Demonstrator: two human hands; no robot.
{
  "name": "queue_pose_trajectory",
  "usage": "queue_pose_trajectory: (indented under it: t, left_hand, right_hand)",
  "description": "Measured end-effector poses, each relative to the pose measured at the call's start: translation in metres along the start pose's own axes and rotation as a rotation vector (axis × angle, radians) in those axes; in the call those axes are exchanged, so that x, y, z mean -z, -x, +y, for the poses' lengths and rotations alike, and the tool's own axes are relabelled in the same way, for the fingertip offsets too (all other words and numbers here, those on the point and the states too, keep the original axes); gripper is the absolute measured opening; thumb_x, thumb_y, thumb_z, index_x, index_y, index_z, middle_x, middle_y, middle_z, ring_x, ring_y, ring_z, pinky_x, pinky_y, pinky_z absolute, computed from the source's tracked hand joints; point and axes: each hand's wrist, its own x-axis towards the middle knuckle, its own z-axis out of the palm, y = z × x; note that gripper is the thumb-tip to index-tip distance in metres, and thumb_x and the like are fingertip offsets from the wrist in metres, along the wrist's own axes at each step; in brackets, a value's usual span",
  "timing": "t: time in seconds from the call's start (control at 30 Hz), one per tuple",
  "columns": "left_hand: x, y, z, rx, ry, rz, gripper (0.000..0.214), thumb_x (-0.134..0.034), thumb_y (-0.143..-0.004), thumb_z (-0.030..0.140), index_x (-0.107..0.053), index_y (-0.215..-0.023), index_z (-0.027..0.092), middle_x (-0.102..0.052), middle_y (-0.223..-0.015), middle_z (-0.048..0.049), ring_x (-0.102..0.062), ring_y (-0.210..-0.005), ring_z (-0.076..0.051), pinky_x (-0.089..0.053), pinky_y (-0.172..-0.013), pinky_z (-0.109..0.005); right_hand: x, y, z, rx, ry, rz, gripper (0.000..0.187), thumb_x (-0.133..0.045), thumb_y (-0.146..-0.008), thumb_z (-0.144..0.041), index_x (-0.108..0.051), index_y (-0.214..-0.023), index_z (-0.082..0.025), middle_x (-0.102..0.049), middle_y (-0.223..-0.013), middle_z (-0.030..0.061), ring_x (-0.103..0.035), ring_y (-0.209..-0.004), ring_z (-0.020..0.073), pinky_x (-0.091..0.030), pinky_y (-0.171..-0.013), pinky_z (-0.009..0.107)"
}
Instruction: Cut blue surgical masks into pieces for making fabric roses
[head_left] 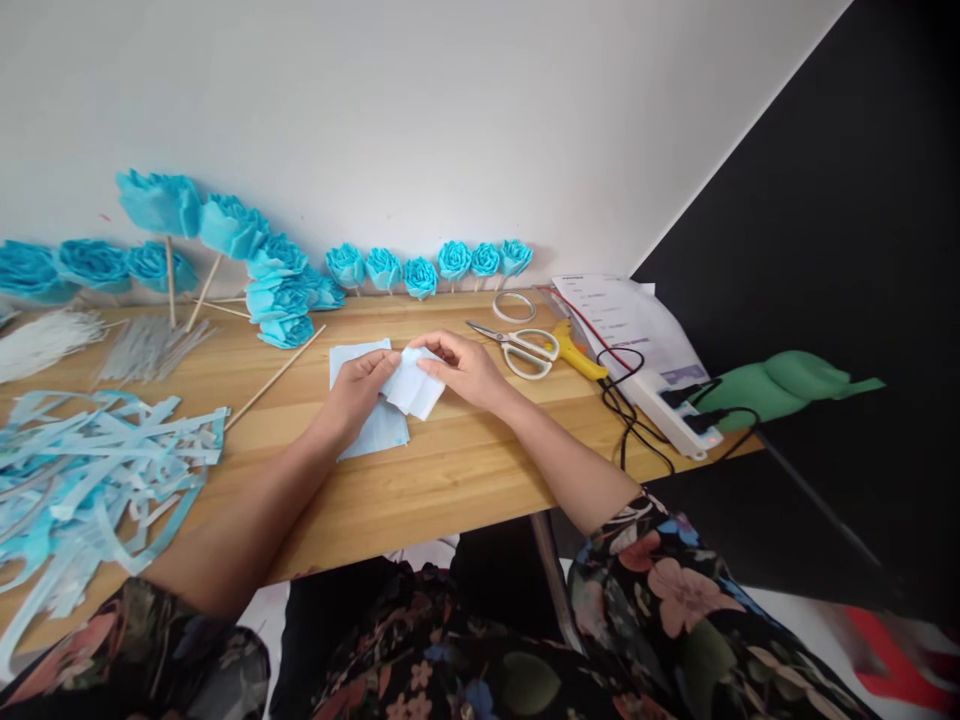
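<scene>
Between my two hands is a small folded piece of pale blue, thin sheet material, which looks like cloth or tissue. My left hand pinches its left edge between thumb and fingers. At its upper right, my right hand closes thumb and fingertips on it. Under my hands, a larger pale blue sheet lies flat on the wooden table, partly covered by my left hand and the folded piece. White-handled scissors lie open just beyond my right hand.
Blue flowers on sticks line the wall. A loose stick and a heap of blue strips lie left. At right are a tape roll, a yellow glue gun, papers, a corded power strip and a green object.
</scene>
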Motion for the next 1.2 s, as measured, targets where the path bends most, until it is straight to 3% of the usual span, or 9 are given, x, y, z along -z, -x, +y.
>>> queue_pose_trajectory:
  t: [0.13, 0.23, 0.43, 0.77, 0.9, 1.0, 1.07, 1.13, 1.2]
  left_hand:
    - [-0.002, 0.001, 0.003, -0.04, -0.075, 0.039, 0.042, -0.074, -0.076, 0.057, -0.065, -0.075, 0.016, -0.055, -0.06, 0.0011, -0.045, -0.056, -0.012, -0.033, -0.053, -0.025]
    - [-0.001, 0.0, 0.002, -0.062, -0.101, 0.062, 0.042, -0.072, -0.077, 0.057, -0.065, -0.074, 0.016, -0.056, -0.062, 0.0008, -0.047, -0.058, -0.013, -0.035, -0.055, -0.025]
    - [-0.001, -0.003, -0.002, -0.06, -0.125, 0.062, 0.041, -0.071, -0.078, 0.057, -0.068, -0.074, 0.017, -0.059, -0.062, -0.0001, -0.049, -0.058, -0.014, -0.037, -0.054, -0.026]
    - [-0.004, 0.004, 0.004, -0.077, -0.128, -0.001, 0.045, -0.066, -0.085, 0.059, -0.07, -0.075, 0.016, -0.063, -0.065, -0.0028, -0.056, -0.063, -0.017, -0.041, -0.058, -0.028]
    - [-0.006, 0.002, 0.002, -0.09, -0.092, -0.035, 0.032, -0.083, -0.071, 0.044, -0.069, -0.08, 0.017, -0.068, -0.073, -0.0017, -0.06, -0.069, -0.017, -0.048, -0.065, -0.028]
    - [-0.007, 0.002, 0.001, -0.169, -0.072, 0.001, 0.025, -0.08, -0.075, 0.04, -0.069, -0.084, 0.019, -0.07, -0.082, -0.0026, -0.063, -0.075, -0.017, -0.051, -0.073, -0.03]
    - [-0.007, 0.003, 0.0, -0.203, -0.046, 0.023, 0.024, -0.079, -0.077, 0.04, -0.069, -0.086, 0.02, -0.072, -0.087, -0.0032, -0.065, -0.082, -0.018, -0.052, -0.08, -0.031]
    - [-0.008, 0.003, -0.001, -0.218, -0.009, 0.027, 0.024, -0.079, -0.078, 0.04, -0.069, -0.087, 0.02, -0.073, -0.091, -0.0033, -0.066, -0.087, -0.019, -0.052, -0.086, -0.032]
    - [-0.008, 0.001, -0.003, -0.208, 0.001, 0.029, 0.024, -0.079, -0.077, 0.039, -0.068, -0.088, 0.02, -0.073, -0.091, -0.003, -0.066, -0.089, -0.018, -0.051, -0.089, -0.033]
  right_hand:
    - [0.001, -0.001, -0.002, -0.028, 0.07, 0.023, 0.018, -0.068, -0.085, -0.035, -0.068, -0.096, -0.02, -0.07, -0.091, 0.0005, -0.054, -0.069, 0.0122, -0.044, -0.068, 0.026]
    - [0.002, -0.002, -0.001, -0.036, 0.023, 0.039, 0.019, -0.069, -0.084, -0.038, -0.065, -0.09, -0.02, -0.068, -0.086, 0.0003, -0.055, -0.071, 0.0131, -0.044, -0.068, 0.026]
    - [0.002, -0.004, 0.002, -0.08, -0.125, 0.075, 0.026, -0.07, -0.081, -0.043, -0.062, -0.09, -0.02, -0.067, -0.092, 0.0028, -0.059, -0.081, 0.0154, -0.046, -0.069, 0.026]
    - [0.0, -0.003, 0.0, -0.048, -0.104, 0.09, 0.021, -0.069, -0.084, -0.037, -0.063, -0.095, -0.02, -0.07, -0.091, 0.0023, -0.064, -0.082, 0.0153, -0.049, -0.074, 0.028]
    - [0.0, -0.002, -0.005, -0.031, -0.158, 0.035, 0.047, -0.072, -0.084, -0.038, -0.06, -0.126, -0.023, -0.072, -0.104, 0.0035, -0.066, -0.09, 0.0166, -0.052, -0.081, 0.03]
    - [0.001, 0.0, -0.011, -0.022, -0.214, -0.076, 0.078, -0.078, -0.08, -0.041, -0.043, -0.149, -0.028, -0.07, -0.122, 0.0065, -0.066, -0.104, 0.0199, -0.054, -0.088, 0.033]
    - [0.002, 0.001, -0.014, -0.035, -0.181, -0.1, 0.087, -0.08, -0.078, -0.04, -0.039, -0.154, -0.029, -0.068, -0.13, 0.0077, -0.066, -0.106, 0.0212, -0.055, -0.089, 0.034]
    - [0.003, 0.001, -0.014, -0.049, -0.086, -0.053, 0.076, -0.077, -0.08, -0.035, -0.047, -0.15, -0.029, -0.068, -0.13, 0.0071, -0.067, -0.104, 0.0212, -0.055, -0.091, 0.036]
    - [0.003, 0.0, -0.01, -0.04, 0.016, 0.007, 0.054, -0.07, -0.084, -0.029, -0.062, -0.137, -0.026, -0.071, -0.124, 0.0057, -0.067, -0.105, 0.0213, -0.052, -0.096, 0.037]
